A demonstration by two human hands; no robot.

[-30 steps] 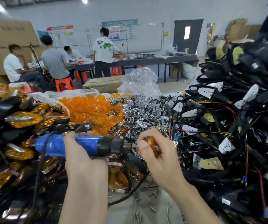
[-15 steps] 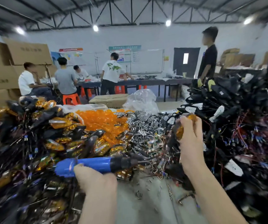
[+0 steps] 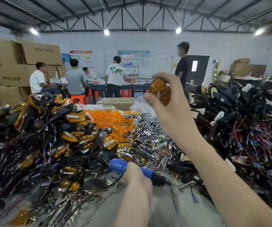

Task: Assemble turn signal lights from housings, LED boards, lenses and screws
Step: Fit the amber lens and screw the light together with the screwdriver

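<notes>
**Turn signal light** (image 3: 160,90): held up in mid-air just right of the frame's centre, above the heaps of parts, with its amber lens facing the camera. Fingers hide most of the body behind the lens.

**Right hand** (image 3: 173,112): its grip is closed round the light, with the thumb on the left edge and curled fingers over the top and right edge. The forearm runs down to the lower right corner.

**Left hand** (image 3: 137,179), lower centre: its grip is wrapped round the blue body of an electric screwdriver (image 3: 148,172). The screwdriver lies roughly level just above the grey desk (image 3: 164,210), with its black nose pointing right.

**Parts on the desk:**
- Centre, behind the screwdriver: a heap of loose amber lenses (image 3: 107,118).
- Right of the lenses and touching them: a heap of silver reflector pieces (image 3: 148,130).
- Left half of the frame: a pile of wired lights (image 3: 53,138) with amber lenses and dark bodies.
- Right half: a pile of black housings (image 3: 240,102) trailing red, blue and black wires.
- Motion blur hides any finer detail in these piles.

**Background:**
- A clear plastic bag (image 3: 140,104) and a carton (image 3: 117,102) stand behind the lens heap.
- Stacked cardboard boxes (image 3: 9,66) fill the upper left.
- Five people (image 3: 115,76) sit or stand around a far desk (image 3: 132,86), with orange stools (image 3: 78,99) beside it.
</notes>
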